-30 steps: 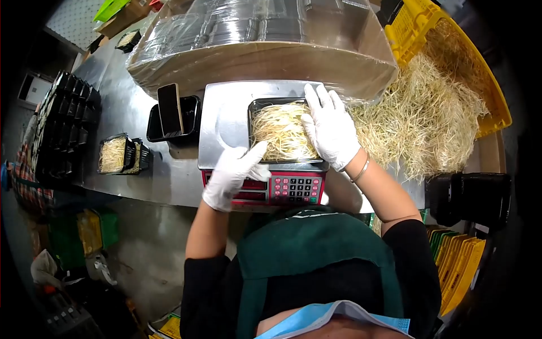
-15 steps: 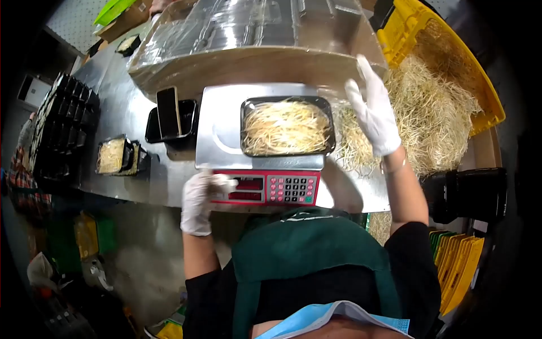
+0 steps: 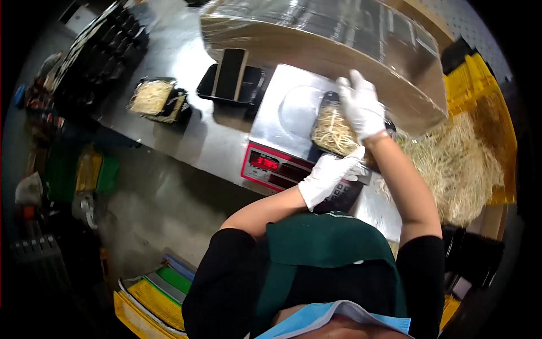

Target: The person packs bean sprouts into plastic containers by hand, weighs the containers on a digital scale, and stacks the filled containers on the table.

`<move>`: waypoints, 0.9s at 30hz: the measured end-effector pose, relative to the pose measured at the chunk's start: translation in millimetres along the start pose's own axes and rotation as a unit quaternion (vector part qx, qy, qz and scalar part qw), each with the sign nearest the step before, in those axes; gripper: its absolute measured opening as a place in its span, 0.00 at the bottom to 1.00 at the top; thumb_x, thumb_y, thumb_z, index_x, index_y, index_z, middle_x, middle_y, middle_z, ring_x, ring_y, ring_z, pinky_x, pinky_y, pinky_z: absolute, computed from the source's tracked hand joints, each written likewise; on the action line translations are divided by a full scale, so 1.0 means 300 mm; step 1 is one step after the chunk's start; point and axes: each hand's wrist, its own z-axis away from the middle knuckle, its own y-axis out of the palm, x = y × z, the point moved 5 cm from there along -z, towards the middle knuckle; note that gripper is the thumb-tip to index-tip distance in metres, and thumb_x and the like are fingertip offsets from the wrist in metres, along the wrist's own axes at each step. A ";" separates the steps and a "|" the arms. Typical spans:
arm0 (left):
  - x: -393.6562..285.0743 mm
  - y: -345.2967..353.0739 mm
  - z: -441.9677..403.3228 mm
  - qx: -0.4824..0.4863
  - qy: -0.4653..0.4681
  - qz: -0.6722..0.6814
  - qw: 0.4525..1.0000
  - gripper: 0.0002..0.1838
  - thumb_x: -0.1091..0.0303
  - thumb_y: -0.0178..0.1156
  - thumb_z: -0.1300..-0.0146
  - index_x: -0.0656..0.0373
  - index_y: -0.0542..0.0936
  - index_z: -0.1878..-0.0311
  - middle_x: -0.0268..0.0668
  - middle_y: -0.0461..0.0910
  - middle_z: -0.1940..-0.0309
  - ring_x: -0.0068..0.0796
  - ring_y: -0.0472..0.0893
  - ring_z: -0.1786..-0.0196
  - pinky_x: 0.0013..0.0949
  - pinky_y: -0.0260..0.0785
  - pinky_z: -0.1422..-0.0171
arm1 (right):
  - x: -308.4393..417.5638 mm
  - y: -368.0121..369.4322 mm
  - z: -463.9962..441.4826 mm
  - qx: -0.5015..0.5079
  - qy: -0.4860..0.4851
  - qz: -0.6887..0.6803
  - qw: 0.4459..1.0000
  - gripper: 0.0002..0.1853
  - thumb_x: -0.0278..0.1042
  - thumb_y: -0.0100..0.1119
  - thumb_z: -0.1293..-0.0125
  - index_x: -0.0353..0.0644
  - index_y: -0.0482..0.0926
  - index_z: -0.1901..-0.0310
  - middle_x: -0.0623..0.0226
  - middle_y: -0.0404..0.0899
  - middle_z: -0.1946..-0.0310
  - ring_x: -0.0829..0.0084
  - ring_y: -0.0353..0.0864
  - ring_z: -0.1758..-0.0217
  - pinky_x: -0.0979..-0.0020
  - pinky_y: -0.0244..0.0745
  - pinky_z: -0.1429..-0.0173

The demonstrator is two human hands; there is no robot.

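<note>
A black tray of bean sprouts (image 3: 332, 129) rests on the right part of the steel scale plate (image 3: 285, 110). My right hand (image 3: 363, 106), in a white glove, lies across the tray's right side with its fingers stretched out, covering part of it. At the near edge of the tray is my gloved left hand (image 3: 329, 174). Its fingers are closed at the rim, and its underside is hidden. Below the plate, the red scale panel (image 3: 271, 169) shows lit red digits. My left hand and forearm hide much of the keypad.
Loose bean sprouts (image 3: 451, 169) spill from a yellow crate (image 3: 499, 124) on the right. Behind the scale stands a plastic-covered cardboard box (image 3: 339, 51). To the left are a phone (image 3: 230, 73) on a black tray, packed sprout trays (image 3: 153, 97) and stacked black trays (image 3: 101, 62).
Both hands have come to the sprout tray, the left from the panel's left side, the right from beside the box. The view has turned and shifted.
</note>
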 end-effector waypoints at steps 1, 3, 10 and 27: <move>-0.033 -0.036 0.006 -0.010 0.019 -0.039 0.999 0.17 0.55 0.64 0.34 0.64 0.85 0.63 0.33 0.84 0.72 0.19 0.80 0.70 0.24 0.70 0.63 | -0.014 -0.027 0.009 -0.038 0.018 -0.112 0.993 0.33 0.57 0.48 0.28 0.36 0.67 0.34 0.47 0.75 0.43 0.53 0.75 0.38 0.60 0.64 0.30; -0.158 -0.145 0.044 -0.107 0.148 -0.105 0.978 0.16 0.60 0.63 0.34 0.66 0.85 0.66 0.34 0.83 0.78 0.19 0.79 0.73 0.24 0.70 0.66 | 0.064 -0.217 0.084 -0.031 0.107 -0.509 0.854 0.27 0.44 0.50 0.26 0.33 0.68 0.34 0.53 0.72 0.37 0.62 0.74 0.36 0.64 0.64 0.30; -0.929 -0.889 0.302 -0.288 0.456 0.016 0.842 0.20 0.65 0.58 0.35 0.68 0.77 0.45 0.45 0.82 0.53 0.38 0.83 0.53 0.38 0.76 0.47 | -0.501 -0.517 0.554 -0.147 0.221 -0.301 0.916 0.32 0.40 0.53 0.28 0.38 0.59 0.27 0.55 0.70 0.35 0.72 0.76 0.45 0.73 0.72 0.40; -0.389 -0.308 0.179 -0.215 0.356 -0.255 0.873 0.16 0.66 0.54 0.29 0.67 0.76 0.46 0.38 0.81 0.59 0.24 0.78 0.63 0.25 0.71 0.55 | -1.162 -0.964 1.353 -0.099 0.493 0.325 0.801 0.20 0.48 0.44 0.26 0.40 0.80 0.62 0.50 0.82 0.65 0.46 0.80 0.59 0.51 0.74 0.56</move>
